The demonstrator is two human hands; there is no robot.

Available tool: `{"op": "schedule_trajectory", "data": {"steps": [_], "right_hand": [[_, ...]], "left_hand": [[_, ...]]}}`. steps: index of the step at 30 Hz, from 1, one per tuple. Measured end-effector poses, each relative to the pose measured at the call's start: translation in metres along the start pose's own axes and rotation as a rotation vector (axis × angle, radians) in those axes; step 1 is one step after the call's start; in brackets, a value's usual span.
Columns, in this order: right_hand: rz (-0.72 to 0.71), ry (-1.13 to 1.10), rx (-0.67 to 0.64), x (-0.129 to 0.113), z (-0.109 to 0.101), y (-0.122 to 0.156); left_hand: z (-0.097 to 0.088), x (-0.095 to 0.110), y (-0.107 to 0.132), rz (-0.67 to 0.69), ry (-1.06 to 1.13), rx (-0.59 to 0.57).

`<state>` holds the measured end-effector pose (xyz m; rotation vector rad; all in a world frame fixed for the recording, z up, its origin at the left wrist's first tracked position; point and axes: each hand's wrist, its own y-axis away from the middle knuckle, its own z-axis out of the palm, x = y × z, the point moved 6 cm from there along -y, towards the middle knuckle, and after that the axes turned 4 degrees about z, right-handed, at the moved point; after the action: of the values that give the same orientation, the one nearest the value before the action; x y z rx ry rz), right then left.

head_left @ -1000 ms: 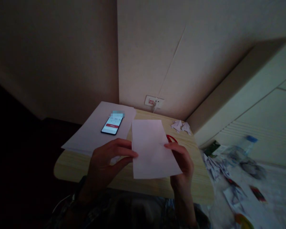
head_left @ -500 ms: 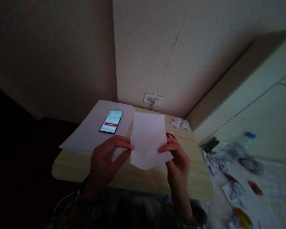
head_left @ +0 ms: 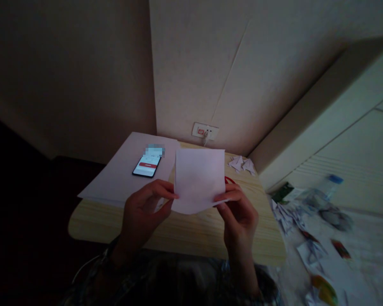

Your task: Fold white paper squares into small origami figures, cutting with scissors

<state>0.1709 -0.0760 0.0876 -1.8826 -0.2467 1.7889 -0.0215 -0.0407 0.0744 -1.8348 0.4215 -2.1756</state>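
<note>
Centrally, white sheet (head_left: 199,176): being held out over the worktop (head_left: 191,238), its far edge running nearly straight at twelve o'clock and its near edge bowing slightly at six; whether it is touching the wood, I cannot tell.
Left hand (head_left: 145,208): pinching the sheet's margin at eight o'clock, the forefinger reaching onto the edge and the thumb coming up just below it.
Right hand (head_left: 241,219): pinching the lower corner at about four o'clock, one finger lying along the paper's face and the thumb pressing from underneath.
Phone (head_left: 147,165): lying with its lit screen up at about ten o'clock from the sheet, showing a red bar, its top part being blurred out.
Large paper stack (head_left: 110,180): resting beneath the phone, covering the worktop's far left side between nine and eleven o'clock.
Red curved thing (head_left: 230,180): peeking out just beside the sheet at three o'clock, mostly hiding behind the right hand and the paper.
Folded paper pieces (head_left: 241,164): sitting side by side near the worktop's corner at two o'clock.
Wall socket (head_left: 205,131): facing the worktop at twelve o'clock, a plug filling one side.
Bottle (head_left: 327,189): lying beyond the worktop at three o'clock, wearing a blue cap, with more folded papers (head_left: 285,214) scattering nearby.
Yellow-green item (head_left: 324,290): lying at four o'clock, details blurring.
</note>
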Motion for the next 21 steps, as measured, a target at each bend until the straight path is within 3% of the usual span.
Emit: {"op": "schedule_trajectory", "data": {"steps": [5,9,13,18,21], "right_hand": [[-0.038,0.126,-0.062,-0.001,0.005,0.001],[-0.019,0.205,-0.210,0.001,0.016,0.002],[0.017,0.267,-0.368,0.003,0.019,0.002],[0.026,0.191,-0.078,-0.004,-0.009,-0.015],[0.058,0.245,-0.065,-0.008,-0.005,-0.023]], "left_hand": [[-0.006,-0.002,-0.001,0.054,0.006,0.095],[-0.012,-0.008,-0.001,0.057,0.036,0.175],[-0.018,-0.009,-0.003,0.054,0.024,0.170],[-0.017,-0.002,-0.011,0.021,-0.083,-0.027],[-0.011,0.002,-0.012,0.012,-0.150,-0.187]]}}
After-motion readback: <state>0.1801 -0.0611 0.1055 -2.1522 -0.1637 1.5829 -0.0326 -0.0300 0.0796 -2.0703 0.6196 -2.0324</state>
